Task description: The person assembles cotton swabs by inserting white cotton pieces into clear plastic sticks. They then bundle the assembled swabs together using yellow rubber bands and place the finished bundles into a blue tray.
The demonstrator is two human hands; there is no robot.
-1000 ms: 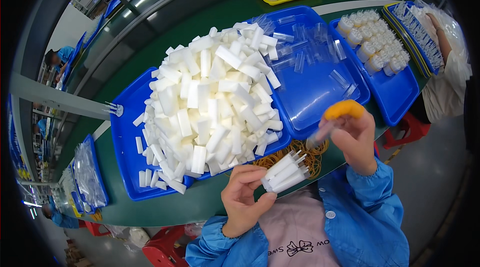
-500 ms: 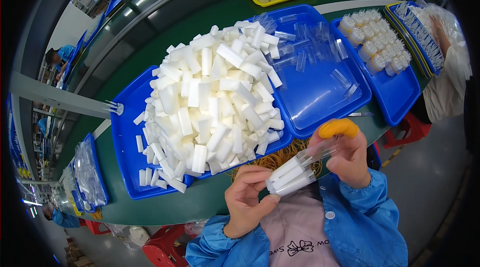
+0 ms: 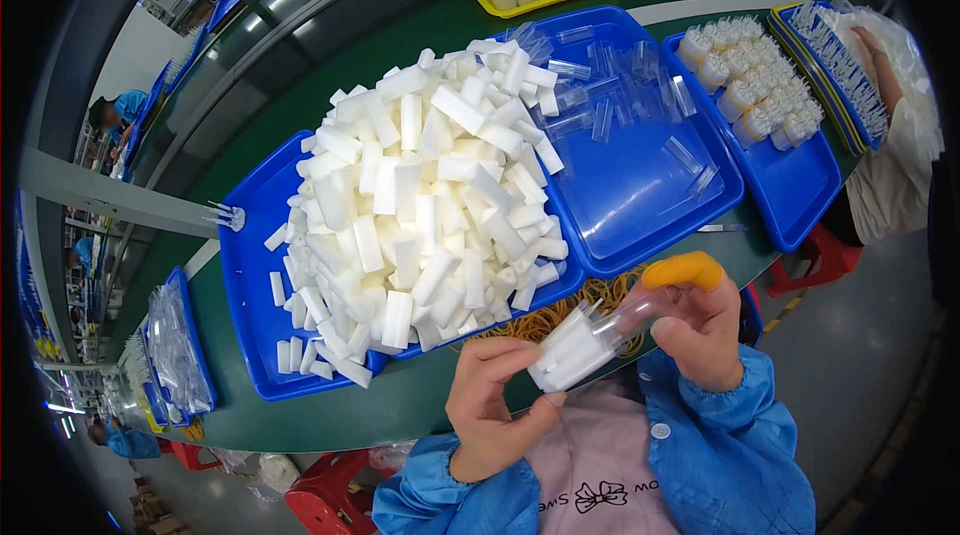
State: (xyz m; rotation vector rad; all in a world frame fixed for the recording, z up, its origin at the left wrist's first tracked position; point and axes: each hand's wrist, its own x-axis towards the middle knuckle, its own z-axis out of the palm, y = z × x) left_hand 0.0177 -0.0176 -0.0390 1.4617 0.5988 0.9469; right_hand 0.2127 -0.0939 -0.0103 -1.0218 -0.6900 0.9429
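In front of my chest, my left hand [image 3: 500,400] grips a bundle of white foam pieces [image 3: 572,353] between thumb and fingers. Thin clear stems stick out of the bundle's upper end. My right hand [image 3: 700,325], with an orange-yellow cot on one finger, pinches a curved clear plastic piece [image 3: 635,313] at that same end. Whether this plastic still reaches around the foam is hard to tell. Just beyond both hands lie tan rubber bands [image 3: 600,295]. A large heap of white foam pieces [image 3: 420,205] fills the blue tray [image 3: 255,335] ahead and to the left.
Clear plastic pieces lie in a second blue tray [image 3: 640,220]. On the right, another blue tray [image 3: 805,195] holds white-and-clear bundles. A yellow tray [image 3: 500,10] of similar bundles stands at the back. Bagged plastic [image 3: 180,345] sits far left; a person's arm [image 3: 880,70] shows far right.
The clear plastic in my right hand has shifted away from the foam bundle, baring more of the foam and the stems. My left hand has barely moved.
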